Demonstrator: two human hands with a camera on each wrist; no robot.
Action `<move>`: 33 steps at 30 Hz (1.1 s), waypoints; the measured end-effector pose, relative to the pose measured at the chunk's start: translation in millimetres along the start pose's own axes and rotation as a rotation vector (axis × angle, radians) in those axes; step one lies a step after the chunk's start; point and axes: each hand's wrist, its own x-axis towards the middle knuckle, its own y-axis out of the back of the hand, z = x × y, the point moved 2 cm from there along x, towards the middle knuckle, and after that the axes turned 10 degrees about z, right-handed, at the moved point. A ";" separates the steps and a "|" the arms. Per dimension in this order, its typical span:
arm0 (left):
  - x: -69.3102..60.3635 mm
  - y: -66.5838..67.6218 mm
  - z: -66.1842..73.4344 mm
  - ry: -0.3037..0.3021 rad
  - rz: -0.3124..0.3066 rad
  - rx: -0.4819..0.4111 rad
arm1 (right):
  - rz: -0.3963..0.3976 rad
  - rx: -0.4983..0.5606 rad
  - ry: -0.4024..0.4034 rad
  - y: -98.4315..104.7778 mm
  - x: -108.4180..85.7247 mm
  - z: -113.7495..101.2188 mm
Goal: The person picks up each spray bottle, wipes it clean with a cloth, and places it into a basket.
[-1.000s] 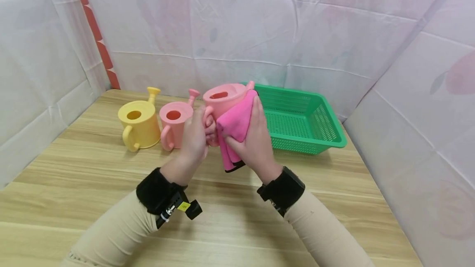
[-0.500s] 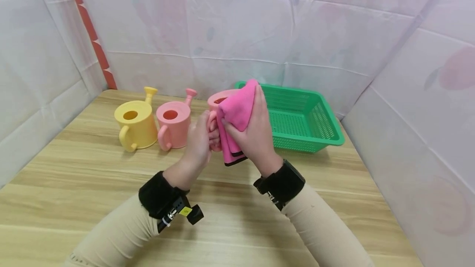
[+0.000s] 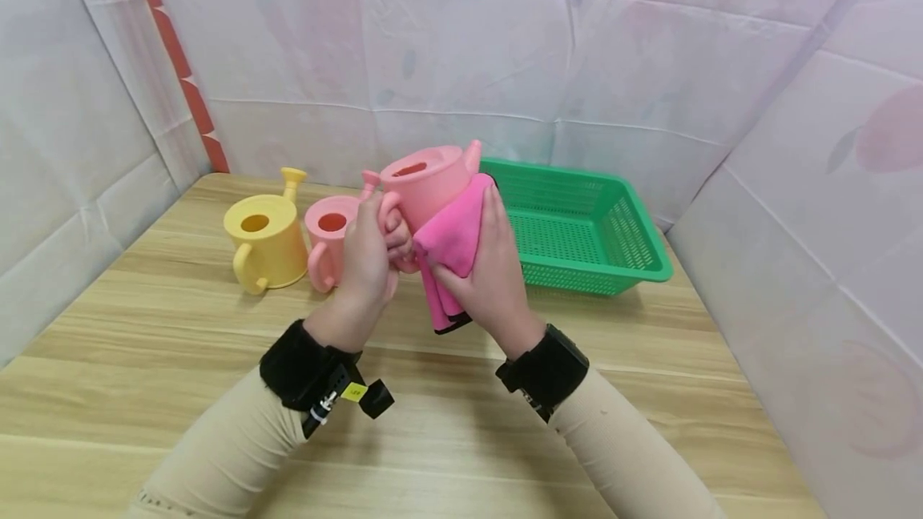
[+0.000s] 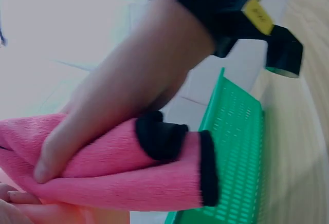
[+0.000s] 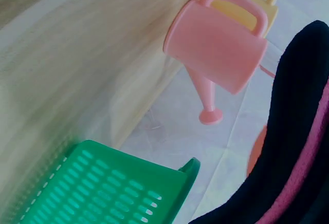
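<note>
My left hand (image 3: pixel 368 263) grips the handle of a pink watering can (image 3: pixel 433 187), raised above the table and tilted. My right hand (image 3: pixel 497 279) holds a folded bright pink cloth (image 3: pixel 457 231) with black edging against the can's right side. In the left wrist view, the right thumb presses into the cloth (image 4: pixel 128 188). Part of the can's body is hidden behind cloth and fingers. A second pink watering can (image 3: pixel 333 247) stands upright just left of my left hand, partly covered by it. Further left stands a yellow watering can (image 3: pixel 281 251).
Behind my right hand, a green perforated basket (image 3: pixel 598 283) sits on the wooden table (image 3: pixel 447 455). Pale sheet walls (image 3: pixel 461 46) close off the back and both sides. The right wrist view shows the basket (image 5: pixel 133 172) near the standing pink can (image 5: pixel 216 44).
The cloth went up over the held can's spout, then came down its side again. The held can has moved slightly up and left, its spout showing again. The standing cans stayed put.
</note>
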 end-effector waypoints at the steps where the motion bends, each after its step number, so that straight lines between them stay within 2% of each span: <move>1: 0.2 0.2 1.6 -0.008 -0.001 -0.009 | -0.004 -0.008 0.005 -0.3 -1.0 0.4; 4: 0.1 0.7 3.8 -0.016 -0.010 -0.018 | -0.009 -0.018 0.015 -0.7 -2.9 1.0; 11: 0.9 0.7 0.5 0.001 0.021 0.000 | 0.015 -0.005 0.035 -1.9 -1.6 1.8; 16: 0.0 -1.2 -3.6 0.005 -0.039 0.040 | 0.052 0.016 0.028 -3.5 9.7 0.8; 21: -1.7 -2.6 -8.8 0.016 -0.090 0.058 | 0.062 0.048 -0.006 -2.4 24.2 -2.3; 30: -5.8 -5.7 -19.8 0.027 -0.124 0.085 | 0.014 0.122 -0.102 4.2 42.3 0.1; 33: -4.9 -5.3 -20.9 0.014 -0.110 0.097 | -0.001 0.121 -0.119 4.9 42.1 -0.1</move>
